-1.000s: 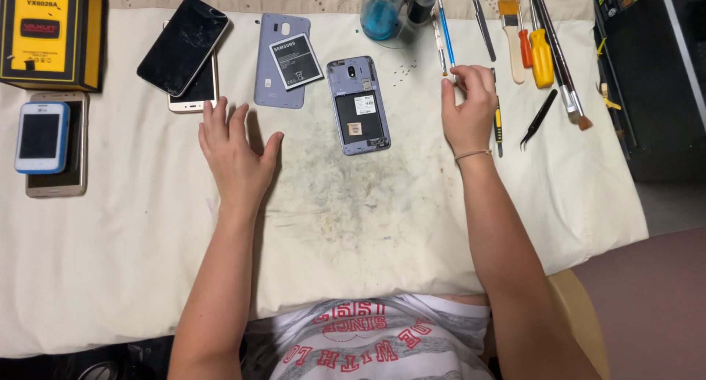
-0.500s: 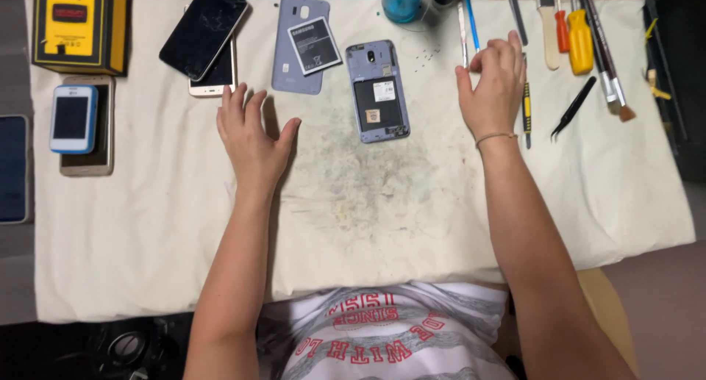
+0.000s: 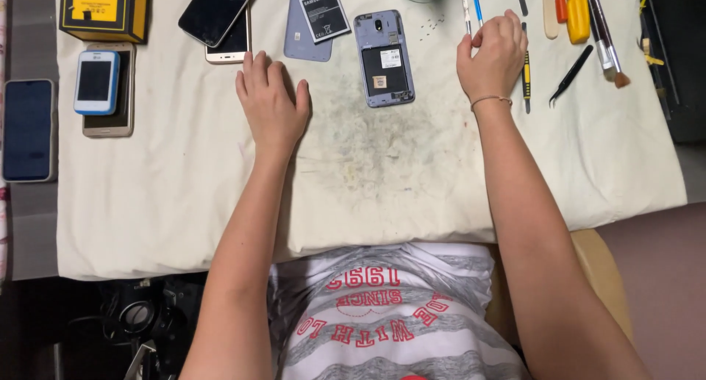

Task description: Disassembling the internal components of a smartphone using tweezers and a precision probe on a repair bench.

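Our left hand (image 3: 271, 104) lies flat with its fingers released on the cloth-covered bench (image 3: 184, 174), while our right hand (image 3: 494, 56) curls loosely, its fingers grasping nothing we can see. One opened phone (image 3: 384, 58) lies between them at twelve o'clock. One yellow box (image 3: 105, 11) sits at ten o'clock, above two stacked phones (image 3: 103, 90).

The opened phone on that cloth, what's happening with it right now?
A person sits at a cloth-covered table laid out for phone repair. The opened phone, back cover off, lies between both hands, touched by neither. The left hand rests flat on the cloth. The right hand is curled by the row of tools, fingertips near a thin white tool; whether it grips anything is unclear. The removed back cover with battery lies nearby.
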